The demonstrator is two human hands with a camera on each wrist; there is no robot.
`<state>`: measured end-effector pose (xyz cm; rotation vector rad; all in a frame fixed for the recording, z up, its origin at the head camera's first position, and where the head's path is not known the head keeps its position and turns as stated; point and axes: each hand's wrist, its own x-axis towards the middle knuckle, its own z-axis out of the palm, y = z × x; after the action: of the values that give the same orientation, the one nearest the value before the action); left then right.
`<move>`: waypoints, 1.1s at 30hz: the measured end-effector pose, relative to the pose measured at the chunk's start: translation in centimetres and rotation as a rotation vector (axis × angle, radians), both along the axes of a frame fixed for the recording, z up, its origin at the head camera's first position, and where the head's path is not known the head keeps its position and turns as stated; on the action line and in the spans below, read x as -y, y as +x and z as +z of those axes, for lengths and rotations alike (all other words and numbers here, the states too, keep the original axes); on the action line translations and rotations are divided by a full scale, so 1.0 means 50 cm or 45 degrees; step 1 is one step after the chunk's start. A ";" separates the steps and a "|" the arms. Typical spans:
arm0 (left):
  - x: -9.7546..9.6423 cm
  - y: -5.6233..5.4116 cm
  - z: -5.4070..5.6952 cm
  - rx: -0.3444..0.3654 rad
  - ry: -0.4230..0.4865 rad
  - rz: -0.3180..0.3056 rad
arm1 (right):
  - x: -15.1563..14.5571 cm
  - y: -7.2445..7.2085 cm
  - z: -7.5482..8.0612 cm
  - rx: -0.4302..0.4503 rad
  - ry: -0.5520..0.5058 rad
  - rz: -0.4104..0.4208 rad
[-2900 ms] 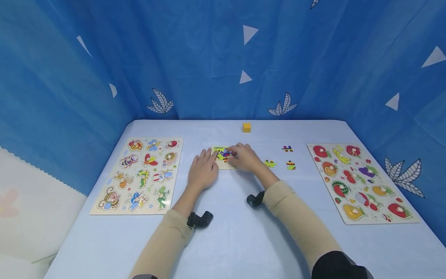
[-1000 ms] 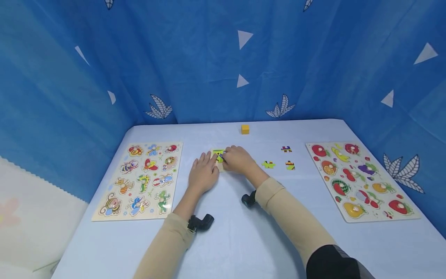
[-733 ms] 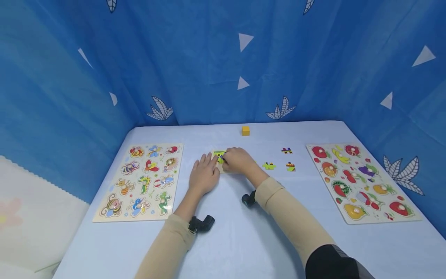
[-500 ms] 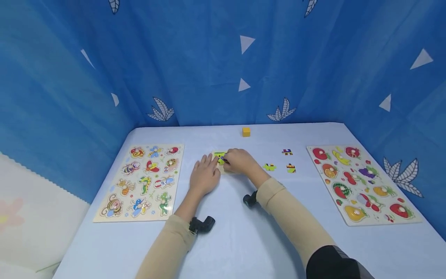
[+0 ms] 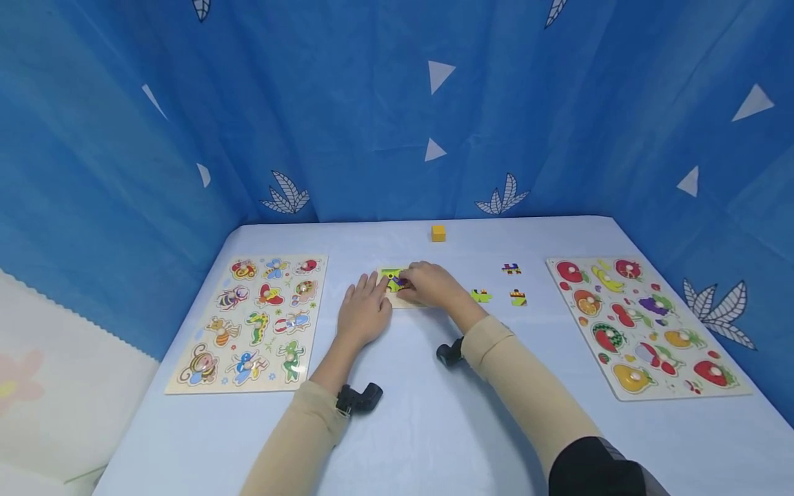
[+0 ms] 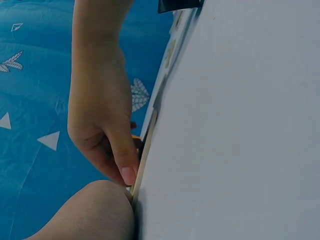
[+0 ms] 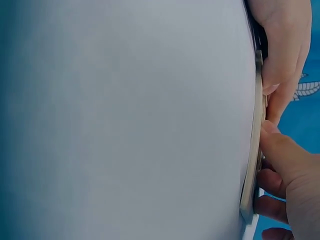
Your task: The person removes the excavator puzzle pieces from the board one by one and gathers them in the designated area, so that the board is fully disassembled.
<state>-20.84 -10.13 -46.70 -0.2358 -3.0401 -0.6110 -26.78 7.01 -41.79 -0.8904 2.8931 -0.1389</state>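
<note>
A small wooden jigsaw board lies near the middle of the table, with green and yellow picture parts at its left. My left hand rests along the board's left edge, fingers stretched away from me; its thumb reaches the board. My right hand covers the board's right side, its thumb and curled fingers pinching a purple-and-blue jigsaw piece low over the board. In the left wrist view, the right thumb points down at the thin board edge. The right wrist view shows both hands meeting at the board.
Three loose jigsaw pieces lie right of the board: one at the back, a green one and a striped one. A yellow cube stands behind. An insect peg puzzle lies left, a fruit peg puzzle right.
My right hand moved left over the board, its fingers bunched there, then drew back slightly right, showing more of the purple piece. My left hand stayed in place; the head view shifted slightly.
</note>
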 end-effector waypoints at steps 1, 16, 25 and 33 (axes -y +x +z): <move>0.000 0.000 0.000 0.002 0.003 -0.001 | 0.001 0.000 0.001 -0.016 0.015 0.015; 0.000 0.003 -0.001 0.008 0.019 0.007 | 0.014 0.004 0.008 0.003 0.031 0.010; -0.002 0.002 0.012 -0.002 0.027 0.006 | 0.010 -0.001 0.003 -0.066 0.038 0.054; -0.001 0.006 0.004 -0.009 0.023 0.001 | 0.008 0.012 0.000 -0.207 0.133 0.124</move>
<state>-20.54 -10.09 -46.48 -0.2350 -3.0264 -0.6365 -26.17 6.64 -41.80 -1.0669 2.9629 0.0969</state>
